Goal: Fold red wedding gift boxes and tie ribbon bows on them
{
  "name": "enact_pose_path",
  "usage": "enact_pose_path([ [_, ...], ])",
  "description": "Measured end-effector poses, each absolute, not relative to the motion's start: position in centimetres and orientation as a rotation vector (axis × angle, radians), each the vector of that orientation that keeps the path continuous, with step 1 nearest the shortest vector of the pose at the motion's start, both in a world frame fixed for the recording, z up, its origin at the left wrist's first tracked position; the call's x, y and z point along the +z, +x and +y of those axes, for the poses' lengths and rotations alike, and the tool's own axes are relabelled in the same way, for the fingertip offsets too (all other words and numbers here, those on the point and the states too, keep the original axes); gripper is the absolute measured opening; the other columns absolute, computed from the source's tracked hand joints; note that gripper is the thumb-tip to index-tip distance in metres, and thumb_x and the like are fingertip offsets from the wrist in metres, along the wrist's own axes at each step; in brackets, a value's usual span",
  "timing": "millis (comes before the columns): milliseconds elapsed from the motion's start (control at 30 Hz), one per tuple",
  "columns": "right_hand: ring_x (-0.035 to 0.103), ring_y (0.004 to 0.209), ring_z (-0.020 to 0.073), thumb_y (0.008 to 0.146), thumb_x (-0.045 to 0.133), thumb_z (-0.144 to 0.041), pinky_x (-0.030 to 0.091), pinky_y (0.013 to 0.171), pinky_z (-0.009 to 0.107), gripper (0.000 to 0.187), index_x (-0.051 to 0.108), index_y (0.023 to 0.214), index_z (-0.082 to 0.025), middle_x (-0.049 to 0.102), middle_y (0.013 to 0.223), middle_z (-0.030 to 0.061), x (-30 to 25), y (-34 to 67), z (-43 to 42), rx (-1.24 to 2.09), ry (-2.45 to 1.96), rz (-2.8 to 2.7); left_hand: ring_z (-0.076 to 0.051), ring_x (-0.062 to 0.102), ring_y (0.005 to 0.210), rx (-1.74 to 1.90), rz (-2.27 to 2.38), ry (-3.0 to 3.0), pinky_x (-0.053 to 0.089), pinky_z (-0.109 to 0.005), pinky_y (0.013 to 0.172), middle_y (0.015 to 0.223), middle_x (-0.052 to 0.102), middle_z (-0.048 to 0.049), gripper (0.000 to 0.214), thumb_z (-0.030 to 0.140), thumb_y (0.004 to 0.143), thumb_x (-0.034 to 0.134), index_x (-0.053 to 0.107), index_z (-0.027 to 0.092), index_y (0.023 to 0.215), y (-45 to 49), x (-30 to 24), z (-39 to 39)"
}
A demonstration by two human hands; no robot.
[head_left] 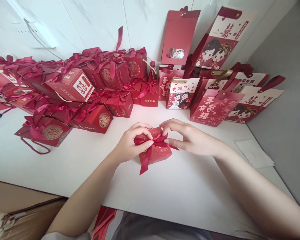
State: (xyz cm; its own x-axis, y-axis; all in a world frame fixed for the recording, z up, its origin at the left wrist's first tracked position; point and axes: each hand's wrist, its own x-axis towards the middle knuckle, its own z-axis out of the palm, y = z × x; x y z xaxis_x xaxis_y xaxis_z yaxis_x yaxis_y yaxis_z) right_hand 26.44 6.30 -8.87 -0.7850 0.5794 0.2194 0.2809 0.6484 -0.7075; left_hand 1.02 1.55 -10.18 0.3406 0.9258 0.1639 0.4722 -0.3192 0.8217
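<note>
Two-sided grip on the ribbon [145, 164] of a small red box [162, 155]

The small red box stands on the white bench [175, 190], directly in front of the person and between the two hands. The ribbon, dark red and glossy, crosses the top of the box and gathers into a bow. One tail hangs over the near side; a second tail points to the right.

Left hand [132, 141]: thumb and index finger are closed on the ribbon beside the centre of the bow. The other fingers curve over the far left edge of the box.

Right hand [187, 138]: thumb and fingertips are clamped on the right-hand part of the bow. The palm is raised off the bench.

Surroundings: to the left and rear, a pile of ribboned boxes [95, 118] extends along the white wall [97, 23]. Nearest in that pile is a box with a round gold emblem [53, 132], its twisted cord handle [37, 151] lying on the bench. To the right and rear, upright printed packages [216, 108] stand in a cluster. A thin white sheet [255, 153] lies near the right edge.
</note>
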Motion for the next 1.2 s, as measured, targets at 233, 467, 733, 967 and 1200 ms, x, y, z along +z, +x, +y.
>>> enact_pose_path([
  [233, 0.057, 0.119, 0.025, 0.095, 0.062, -0.039, 0.04, 0.104, 0.041, 0.024, 0.061, 0.083, -0.019, 0.058, 0.136, 0.0059, -5.8, 24.7, 8.7, 1.267, -0.683, -2.427, -0.023, 0.057, 0.121, 0.866, 1.182, 1.926, 0.043, -0.038, 0.107, 0.126, 0.058, -0.008, 0.005, 0.025, 0.088, 0.065, 0.064, 0.02, 0.089, 1.0, -10.4, 1.7],
  [467, 0.06, 0.107, 0.0209, 0.093, 0.064, -0.051, 0.045, 0.094, 0.034, 0.034, 0.063, 0.087, -0.018, 0.061, 0.127, 0.0067, -7.6, 23.6, 9.2, 1.593, -0.656, -2.083, -0.022, 0.058, 0.119, 0.89, 1.168, 1.951, 0.043, -0.038, 0.106, 0.125, 0.059, -0.0078, 0.003, 0.022, 0.087, 0.064, 0.062, 0.02, 0.087, 1.0, -10.5, 1.6],
  [733, 0.058, 0.078, 0.0176, 0.098, 0.054, -0.057, 0.043, 0.071, 0.028, 0.037, 0.062, 0.095, -0.021, 0.064, 0.087, 0.0024, -6.3, 26.0, 8.8, 1.226, -1.026, -2.254, -0.025, 0.054, 0.126, 0.927, 1.21, 1.944, 0.043, -0.04, 0.107, 0.125, 0.061, -0.0091, 0.007, 0.022, 0.087, 0.065, 0.059, 0.02, 0.083, 1.1, -10.5, 1.5],
  [967, 0.059, 0.078, 0.0161, 0.095, 0.061, -0.044, 0.044, 0.068, 0.027, 0.023, 0.062, 0.099, -0.022, 0.066, 0.091, 0.0018, -6.7, 25.2, 8.1, 1.312, -0.976, -2.253, -0.023, 0.055, 0.125, 0.929, 1.198, 1.945, 0.044, -0.036, 0.105, 0.126, 0.059, -0.0083, 0.007, 0.021, 0.085, 0.066, 0.059, 0.02, 0.084, 1.1, -10.5, 1.4],
  [1200, 0.053, 0.072, 0.0114, 0.089, 0.068, -0.024, 0.043, 0.063, 0.023, 0.031, 0.056, 0.118, -0.021, 0.062, 0.095, 0.001, -6.9, 25.1, 8.4, 1.888, -0.627, -2.115, -0.024, 0.057, 0.122, 0.866, 1.221, 1.941, 0.045, -0.04, 0.106, 0.128, 0.058, -0.0091, 0.007, 0.023, 0.086, 0.066, 0.059, 0.02, 0.086, 1.0, -10.3, 1.5],
])
